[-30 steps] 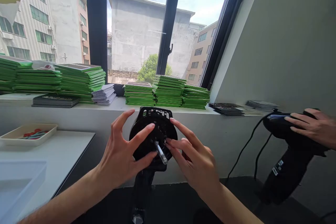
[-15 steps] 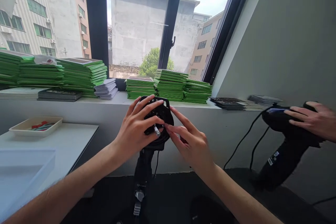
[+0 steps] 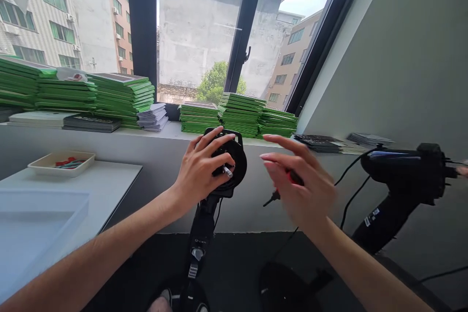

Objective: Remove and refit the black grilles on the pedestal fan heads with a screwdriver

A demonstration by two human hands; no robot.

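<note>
My left hand is wrapped over the front of a black round fan-like housing. The housing sits on a black upright stand. A short metal shaft sticks out of the housing between my fingers. My right hand hovers a hand's width right of the housing and does not touch it. Its fingers are partly stretched, and a small red-handled tool is tucked in the palm. The tool's dark tip points down-left.
A second black gun-shaped device with a cable stands at the right, with another person's fingertip at its rear. Green stacks line the window sill. On the white table at left are a tray of red pieces and a white bin.
My right hand has left the housing and moved right with the red tool. My left hand keeps its hold. The other person's hand has come off the second device.
</note>
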